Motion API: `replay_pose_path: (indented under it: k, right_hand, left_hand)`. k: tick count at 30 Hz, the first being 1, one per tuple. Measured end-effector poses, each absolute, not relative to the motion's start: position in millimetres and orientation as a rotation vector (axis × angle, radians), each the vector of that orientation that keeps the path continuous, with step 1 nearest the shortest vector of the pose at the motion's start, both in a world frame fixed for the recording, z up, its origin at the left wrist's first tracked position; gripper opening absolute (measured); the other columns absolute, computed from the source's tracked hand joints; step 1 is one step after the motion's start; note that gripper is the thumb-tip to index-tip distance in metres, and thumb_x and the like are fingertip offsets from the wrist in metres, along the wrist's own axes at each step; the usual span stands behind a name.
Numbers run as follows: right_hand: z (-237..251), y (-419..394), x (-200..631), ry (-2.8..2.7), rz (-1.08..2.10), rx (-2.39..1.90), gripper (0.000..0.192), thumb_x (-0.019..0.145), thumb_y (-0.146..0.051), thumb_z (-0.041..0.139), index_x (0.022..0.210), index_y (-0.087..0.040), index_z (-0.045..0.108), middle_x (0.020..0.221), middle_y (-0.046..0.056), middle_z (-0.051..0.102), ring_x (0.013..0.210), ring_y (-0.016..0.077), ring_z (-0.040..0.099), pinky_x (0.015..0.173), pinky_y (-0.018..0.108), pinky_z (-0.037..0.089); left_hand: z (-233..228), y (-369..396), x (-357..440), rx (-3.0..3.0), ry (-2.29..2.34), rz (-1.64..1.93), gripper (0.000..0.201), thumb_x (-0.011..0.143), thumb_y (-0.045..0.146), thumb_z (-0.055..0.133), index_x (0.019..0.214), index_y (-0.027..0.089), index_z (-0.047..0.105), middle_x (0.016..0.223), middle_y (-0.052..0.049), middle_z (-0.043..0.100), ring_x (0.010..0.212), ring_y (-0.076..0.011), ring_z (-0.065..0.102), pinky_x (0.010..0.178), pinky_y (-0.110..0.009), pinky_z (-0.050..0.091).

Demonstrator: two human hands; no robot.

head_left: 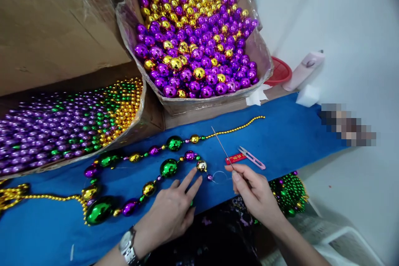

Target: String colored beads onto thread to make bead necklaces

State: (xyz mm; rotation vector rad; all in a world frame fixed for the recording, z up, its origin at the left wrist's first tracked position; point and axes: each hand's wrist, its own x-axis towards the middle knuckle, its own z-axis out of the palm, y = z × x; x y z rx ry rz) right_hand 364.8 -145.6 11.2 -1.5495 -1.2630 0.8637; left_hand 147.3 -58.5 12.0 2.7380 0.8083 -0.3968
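Brimming cardboard box (pixel 199 106) of purple (some gold) balls (pixel 193 41)

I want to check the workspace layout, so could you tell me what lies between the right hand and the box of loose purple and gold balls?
In the head view, between the right hand and the box lie the thread snips and a thin gold bead strand on the blue cloth.

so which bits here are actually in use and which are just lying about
In use:
- long thin metal needle, pinched in the right hand
- strand of green, purple and gold beads on the blue cloth, under the left hand
- cardboard box of loose purple and gold beads

Lying about:
- pink thread snips
- white sponge block
- red lid
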Motion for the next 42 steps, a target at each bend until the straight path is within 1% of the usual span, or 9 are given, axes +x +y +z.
replay_pose_path:
  k: [4,7,10,15,21,27,31,38,42]
  right_hand:
    - [10,-145,368,-1.249,0.861,-1.555,0.025,0.094,-0.028,0.043,0.113,-0.02,0.058,0.067,-0.002,0.057,0.059,0.011,0.055,0.057,0.022,0.044]
    - [10,-149,372,-1.25,0.867,-1.581,0.024,0.093,-0.03,0.045,0.11,-0.021,0.06,0.068,-0.001,0.058,0.059,0.0112,0.056,0.057,0.021,0.046]
    - [8,-156,372,-1.263,0.846,-1.657,0.027,0.09,-0.035,0.05,0.111,-0.021,0.062,0.068,0.001,0.061,0.058,0.013,0.058,0.054,0.021,0.047]
    - [1,-157,361,-1.254,0.792,-1.686,0.033,0.086,-0.045,0.053,0.105,-0.022,0.067,0.066,0.002,0.064,0.052,0.0145,0.059,0.046,0.021,0.048]
    - [-3,-152,355,-1.374,0.769,-1.698,0.033,0.086,-0.043,0.053,0.108,-0.023,0.065,0.061,0.0,0.06,0.054,0.0144,0.059,0.047,0.02,0.048]
    - [-1,-150,354,-1.385,0.768,-1.682,0.034,0.087,-0.043,0.052,0.112,-0.023,0.063,0.064,0.001,0.06,0.057,0.0166,0.061,0.049,0.024,0.05]
    - [4,-152,348,-1.362,0.788,-1.701,0.034,0.087,-0.045,0.051,0.111,-0.024,0.063,0.068,0.002,0.06,0.058,0.0164,0.06,0.051,0.024,0.05]
    - [10,-154,342,-1.37,0.772,-1.75,0.033,0.087,-0.045,0.051,0.107,-0.022,0.065,0.066,0.001,0.06,0.058,0.015,0.06,0.047,0.02,0.047]
    - [2,-151,347,-1.479,0.72,-1.681,0.031,0.086,-0.043,0.053,0.105,-0.022,0.066,0.067,0.002,0.063,0.057,0.0152,0.061,0.049,0.02,0.051]
  left_hand:
    - [13,-58,149,2.733,0.824,-0.386,0.06,0.08,0.022,0.046,0.138,0.025,0.035,0.145,-0.013,0.034,0.103,-0.0317,0.057,0.077,-0.043,0.052]
    - [21,-62,151,2.7,0.826,-0.395,0.05,0.08,0.024,0.047,0.13,0.023,0.043,0.131,-0.012,0.049,0.098,-0.0294,0.056,0.076,-0.042,0.052]
    - [31,-67,152,2.618,0.808,-0.38,0.041,0.082,0.03,0.05,0.122,0.023,0.048,0.116,-0.011,0.056,0.095,-0.0258,0.054,0.076,-0.038,0.052]
    - [39,-71,148,2.448,0.803,-0.181,0.042,0.084,0.038,0.051,0.124,0.025,0.047,0.114,-0.009,0.055,0.098,-0.0237,0.054,0.08,-0.035,0.049]
    - [37,-75,137,2.315,0.712,0.086,0.041,0.085,0.035,0.054,0.125,0.026,0.048,0.12,-0.005,0.054,0.106,-0.0198,0.053,0.094,-0.032,0.043]
    - [35,-72,131,2.501,0.906,-0.09,0.041,0.086,0.028,0.048,0.127,0.024,0.043,0.127,-0.011,0.047,0.108,-0.0269,0.047,0.082,-0.039,0.05]
    - [31,-75,132,2.615,0.907,-0.162,0.042,0.086,0.022,0.046,0.127,0.021,0.039,0.132,-0.015,0.042,0.112,-0.0294,0.042,0.08,-0.043,0.05]
    - [23,-85,134,2.639,0.863,-0.2,0.044,0.086,0.022,0.045,0.129,0.019,0.037,0.133,-0.017,0.041,0.112,-0.03,0.042,0.081,-0.043,0.05]
    - [19,-84,133,2.641,0.875,-0.189,0.044,0.086,0.023,0.046,0.129,0.02,0.037,0.135,-0.017,0.04,0.112,-0.0293,0.042,0.08,-0.042,0.05]
